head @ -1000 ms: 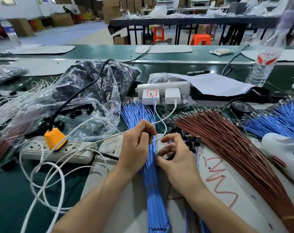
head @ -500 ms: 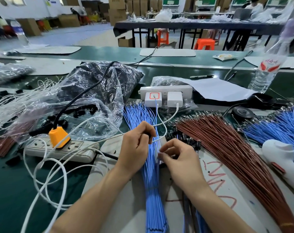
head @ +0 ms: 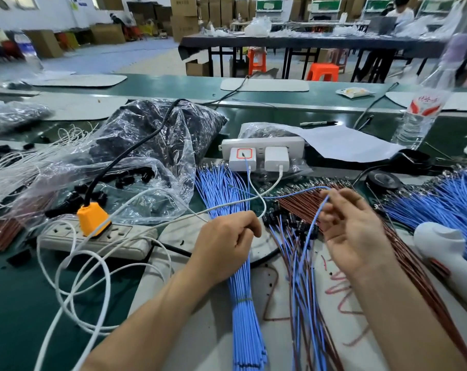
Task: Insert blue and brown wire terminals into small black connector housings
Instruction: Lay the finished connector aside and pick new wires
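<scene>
Right hand [head: 352,231] pinches one blue wire [head: 314,222]. Left hand [head: 227,242] curls over the blue bundle [head: 243,303], grip unclear. Red writing on the bottle label [head: 425,106] is unreadable.

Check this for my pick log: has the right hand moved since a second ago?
Yes. The right hand, pinching a blue wire, has gone from below the chargers rightward and slightly away, over the brown wires.

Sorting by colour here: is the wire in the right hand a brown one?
No, the right hand holds a single blue wire, up above the brown wires on the table.
</scene>
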`<state>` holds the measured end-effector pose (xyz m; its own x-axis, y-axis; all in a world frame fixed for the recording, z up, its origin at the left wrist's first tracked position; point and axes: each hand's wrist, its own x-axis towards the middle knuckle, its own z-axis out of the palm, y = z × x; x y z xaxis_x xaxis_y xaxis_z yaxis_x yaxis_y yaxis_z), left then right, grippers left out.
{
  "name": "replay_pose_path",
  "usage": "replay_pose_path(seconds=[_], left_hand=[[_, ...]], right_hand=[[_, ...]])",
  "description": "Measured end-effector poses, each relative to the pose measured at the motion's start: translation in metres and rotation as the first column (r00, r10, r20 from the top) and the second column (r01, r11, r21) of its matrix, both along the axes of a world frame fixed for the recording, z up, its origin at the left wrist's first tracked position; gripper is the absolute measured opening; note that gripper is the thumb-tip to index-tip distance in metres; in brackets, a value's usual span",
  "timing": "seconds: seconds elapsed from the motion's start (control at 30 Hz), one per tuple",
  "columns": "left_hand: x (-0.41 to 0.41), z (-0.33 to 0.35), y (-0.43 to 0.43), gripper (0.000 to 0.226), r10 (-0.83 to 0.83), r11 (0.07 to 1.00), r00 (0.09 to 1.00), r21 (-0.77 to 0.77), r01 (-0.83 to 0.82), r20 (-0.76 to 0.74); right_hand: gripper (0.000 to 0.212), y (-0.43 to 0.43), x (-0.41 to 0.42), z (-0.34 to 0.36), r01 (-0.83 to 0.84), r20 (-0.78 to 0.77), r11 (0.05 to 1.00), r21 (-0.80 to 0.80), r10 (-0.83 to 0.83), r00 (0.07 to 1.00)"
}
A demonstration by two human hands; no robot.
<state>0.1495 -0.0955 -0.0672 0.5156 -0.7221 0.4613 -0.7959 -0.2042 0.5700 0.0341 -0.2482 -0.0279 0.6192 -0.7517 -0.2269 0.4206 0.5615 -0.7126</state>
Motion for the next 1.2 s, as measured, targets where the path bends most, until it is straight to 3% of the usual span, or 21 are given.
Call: replay_pose_path(seconds=[0.07, 0.13, 0.27, 0.3, 0.37, 0.5, 0.57, 0.6, 0.7, 0.83, 0.87, 0.9, 0.93, 0.97, 1.03, 1.2], left_hand=[[-0.001, 0.000, 0.000, 0.026, -0.009, 0.999, 0.999, -0.035, 0.007, -0.032], [-0.003, 0.002, 0.000, 0.029, -0.035, 0.993, 0.994, -0.118, 0.022, -0.106], [-0.006, 0.005, -0.002, 0.041, -0.105, 0.958, 0.968, -0.285, 0.037, -0.228], [-0.006, 0.005, -0.002, 0.045, -0.116, 0.956, 0.965, -0.288, 0.045, -0.234], [-0.006, 0.004, -0.002, 0.051, -0.132, 0.960, 0.966, -0.271, 0.069, -0.221], [-0.004, -0.001, -0.004, 0.057, -0.131, 0.973, 0.968, -0.216, 0.084, -0.215], [-0.002, -0.002, -0.004, 0.057, -0.119, 0.977, 0.969, -0.202, 0.075, -0.215], [-0.002, -0.003, -0.004, 0.057, -0.110, 0.977, 0.969, -0.201, 0.065, -0.220], [-0.002, -0.002, -0.003, 0.058, -0.094, 0.977, 0.969, -0.206, 0.046, -0.230], [-0.002, -0.002, -0.003, 0.057, -0.090, 0.974, 0.967, -0.222, 0.036, -0.238], [-0.002, -0.002, -0.004, 0.057, -0.099, 0.970, 0.962, -0.240, 0.037, -0.253], [-0.002, -0.002, -0.004, 0.057, -0.117, 0.964, 0.955, -0.262, 0.044, -0.271], [-0.003, -0.002, -0.004, 0.058, -0.141, 0.958, 0.949, -0.282, 0.058, -0.282], [-0.003, -0.002, -0.004, 0.058, -0.165, 0.952, 0.947, -0.297, 0.079, -0.276], [-0.005, -0.002, -0.004, 0.055, -0.211, 0.943, 0.954, -0.303, 0.140, -0.214], [-0.009, 0.000, -0.004, 0.053, -0.253, 0.942, 0.963, -0.251, 0.223, -0.093]], right_hand=[[0.012, -0.013, -0.005, 0.000, -0.020, 0.039, 0.996, 0.081, 0.017, 0.999], [0.006, -0.018, -0.008, -0.004, -0.180, 0.015, 0.976, 0.121, 0.180, 0.984], [0.029, -0.006, -0.008, -0.011, -0.514, 0.045, 0.844, 0.151, 0.513, 0.857], [0.035, -0.002, -0.008, -0.011, -0.569, 0.051, 0.814, 0.120, 0.567, 0.822], [0.027, 0.004, -0.011, -0.008, -0.689, 0.030, 0.724, -0.033, 0.690, 0.723], [0.005, 0.015, -0.023, 0.002, -0.815, 0.208, 0.434, -0.383, 0.901, 0.381], [0.006, 0.019, -0.029, 0.008, -0.803, 0.338, 0.391, -0.451, 0.907, 0.251], [0.009, 0.018, -0.030, 0.011, -0.786, 0.378, 0.403, -0.468, 0.896, 0.234], [0.010, 0.005, -0.035, 0.023, -0.716, 0.488, 0.520, -0.466, 0.826, 0.282], [0.029, -0.021, -0.048, 0.040, -0.651, 0.620, 0.704, -0.284, 0.652, 0.436], [0.032, -0.025, -0.047, 0.038, -0.587, 0.604, 0.772, -0.246, 0.595, 0.530], [0.033, -0.026, -0.043, 0.032, -0.460, 0.519, 0.853, -0.246, 0.517, 0.681], [0.035, -0.027, -0.040, 0.027, -0.283, 0.353, 0.911, -0.300, 0.382, 0.854], [0.036, -0.024, -0.035, 0.020, -0.125, 0.207, 0.917, -0.379, 0.216, 0.954], [0.037, -0.014, -0.023, 0.008, 0.021, 0.073, 0.905, -0.426, 0.011, 0.997], [0.035, 0.003, -0.012, -0.007, 0.122, -0.013, 0.866, -0.484, -0.146, 0.989]])
